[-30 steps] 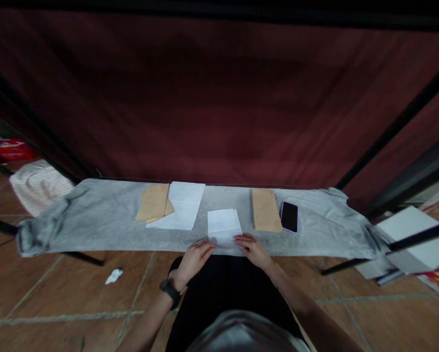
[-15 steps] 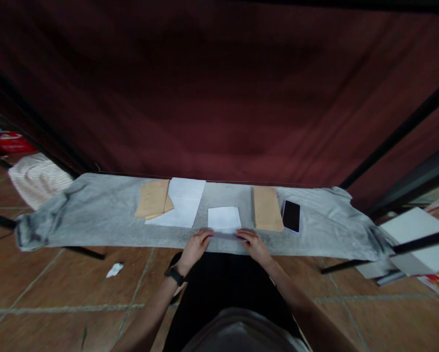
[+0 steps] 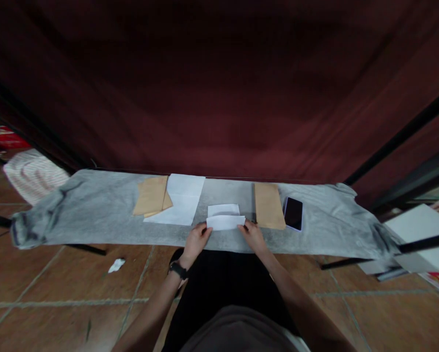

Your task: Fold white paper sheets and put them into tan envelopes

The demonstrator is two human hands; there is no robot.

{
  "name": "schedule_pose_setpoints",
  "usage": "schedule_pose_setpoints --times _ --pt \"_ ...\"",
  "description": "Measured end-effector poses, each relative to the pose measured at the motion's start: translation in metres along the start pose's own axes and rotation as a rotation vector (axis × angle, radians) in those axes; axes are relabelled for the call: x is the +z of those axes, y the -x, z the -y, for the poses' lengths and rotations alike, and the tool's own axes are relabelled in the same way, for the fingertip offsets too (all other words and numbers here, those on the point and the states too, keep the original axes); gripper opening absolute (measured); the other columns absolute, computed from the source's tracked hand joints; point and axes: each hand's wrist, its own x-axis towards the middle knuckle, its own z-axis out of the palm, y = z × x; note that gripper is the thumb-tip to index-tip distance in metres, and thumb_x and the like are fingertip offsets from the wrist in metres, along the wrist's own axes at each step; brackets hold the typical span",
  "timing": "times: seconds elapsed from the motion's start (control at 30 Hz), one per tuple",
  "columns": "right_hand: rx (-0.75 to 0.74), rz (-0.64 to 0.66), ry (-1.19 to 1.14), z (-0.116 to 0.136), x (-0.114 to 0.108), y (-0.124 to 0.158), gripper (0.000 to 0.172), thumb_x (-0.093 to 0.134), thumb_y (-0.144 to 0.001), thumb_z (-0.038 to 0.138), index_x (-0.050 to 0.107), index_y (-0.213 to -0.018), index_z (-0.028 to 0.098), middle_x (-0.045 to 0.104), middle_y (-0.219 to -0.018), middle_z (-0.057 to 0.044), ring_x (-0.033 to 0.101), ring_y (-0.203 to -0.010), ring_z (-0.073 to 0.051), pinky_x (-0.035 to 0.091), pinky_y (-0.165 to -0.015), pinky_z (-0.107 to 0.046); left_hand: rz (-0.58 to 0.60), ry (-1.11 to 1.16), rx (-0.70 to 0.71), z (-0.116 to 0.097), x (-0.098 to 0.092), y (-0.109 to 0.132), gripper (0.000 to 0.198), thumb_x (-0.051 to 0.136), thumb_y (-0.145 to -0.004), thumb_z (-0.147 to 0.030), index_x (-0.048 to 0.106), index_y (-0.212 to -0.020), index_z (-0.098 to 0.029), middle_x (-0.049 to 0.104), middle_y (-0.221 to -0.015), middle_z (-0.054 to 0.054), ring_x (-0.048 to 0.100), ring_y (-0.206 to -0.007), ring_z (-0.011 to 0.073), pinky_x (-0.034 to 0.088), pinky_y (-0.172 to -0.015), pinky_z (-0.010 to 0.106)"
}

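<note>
A small white sheet of paper (image 3: 225, 223) lies in front of me, its near part folded up and over toward the far part. My left hand (image 3: 197, 238) pinches the left end of the fold, and my right hand (image 3: 253, 235) pinches the right end. Beyond the fold the far strip of the sheet still shows flat on the cloth. To the right of my right hand lies a stack of brown envelopes (image 3: 269, 205). On the left, more brown envelopes (image 3: 151, 194) overlap larger white sheets (image 3: 182, 198).
A grey cloth (image 3: 102, 210) covers the long narrow table. A phone (image 3: 293, 213) lies right of the envelope stack. Dark red curtain (image 3: 219, 122) hangs behind. White boxes (image 3: 421, 234) stand at the right, striped fabric (image 3: 35, 173) at the left, crumpled paper (image 3: 116, 265) on the floor.
The near flap of the paper has come up and away from me, covering more of the far part. Both hands have moved slightly with it, still gripping its ends.
</note>
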Motion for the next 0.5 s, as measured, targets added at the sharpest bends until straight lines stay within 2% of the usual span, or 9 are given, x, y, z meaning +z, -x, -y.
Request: schedule_pose_setpoints --times 0.3,0.5 --pt "0.062 -0.021 0.026 0.0055 0.0025 -0.0105 0.02 0.056 -0.096 0.033 0.07 -0.09 0.02 0.074 -0.085 -0.005 0.069 -0.081 -0.019 0.05 -0.077 -0.026 -0.064 0.008 -0.088 -0.0043 0.0059 -0.0116 0.021 0.058 -0.09 -0.034 0.065 -0.076 -0.019 0.064 -0.068 0.002 0.057 -0.063 0.0165 0.039 -0.062 0.027" --pt "0.057 -0.075 -0.195 0.0092 0.0011 -0.0078 0.022 0.055 -0.093 0.038 0.067 -0.082 0.023 0.072 -0.081 -0.003 0.065 -0.079 -0.019 0.05 -0.079 -0.03 -0.061 0.077 -0.078 -0.0047 0.0017 -0.0076 0.028 0.055 -0.088 -0.038 0.052 -0.065 -0.021 0.051 -0.06 -0.004 0.05 -0.059 0.0138 0.036 -0.06 0.025"
